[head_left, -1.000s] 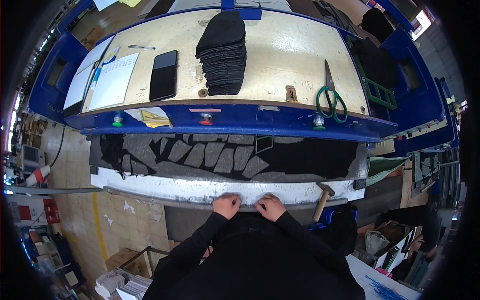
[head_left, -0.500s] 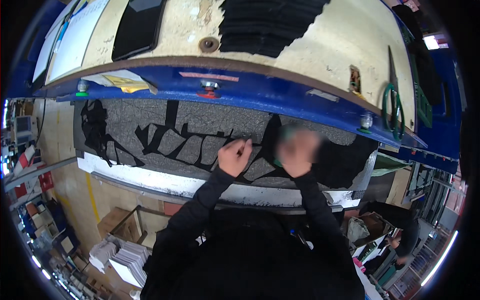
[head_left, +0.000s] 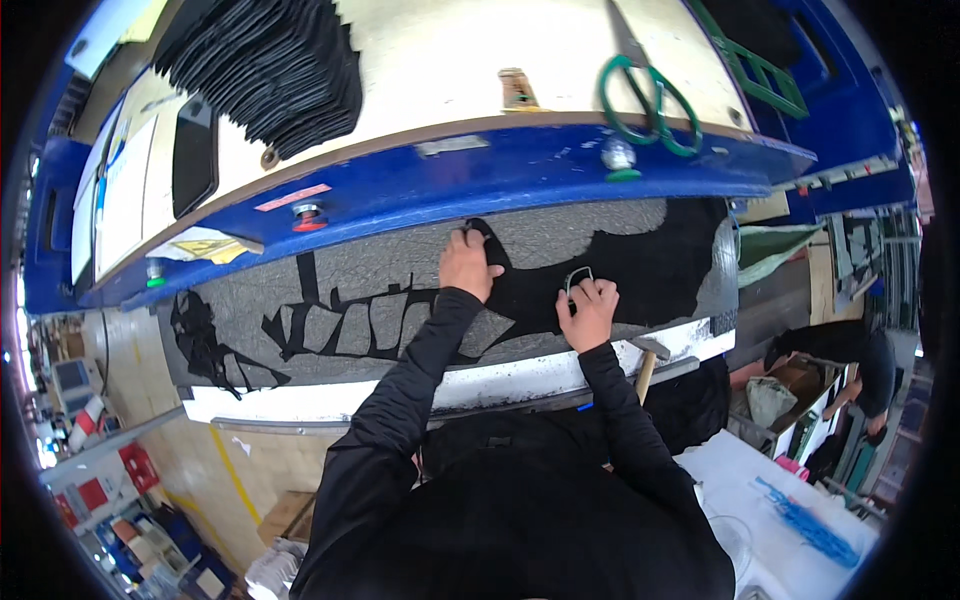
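A black sheet of soft material point(head_left: 650, 265), its left part cut into holes and thin strips, lies on the scuffed grey cutting board point(head_left: 375, 245). My right hand point(head_left: 588, 315) is closed on a small curved cutting die point(head_left: 577, 278), a thin metal loop with a greenish edge, resting on the sheet. To the left, my left hand point(head_left: 467, 268) lies with its fingertips at a raised tab of the sheet near the board's far side, thumb apart and nothing seen in its grasp. Leftward, a tangle of black scraps point(head_left: 195, 325) lies on the board.
Beyond the board runs a blue machine beam point(head_left: 400, 185) with a red button point(head_left: 308, 216) and a green one point(head_left: 622, 172). On its top are stacked black cut pieces point(head_left: 265, 70), a phone point(head_left: 195, 155) and green-handled scissors point(head_left: 650, 105). A hammer point(head_left: 648, 365) lies nearby; another person point(head_left: 850, 350) works at right.
The view has swung to the right. My left hand has gone from a loose pinch to lying on the sheet's far tab. The die in my right hand now shows clearly against the sheet.
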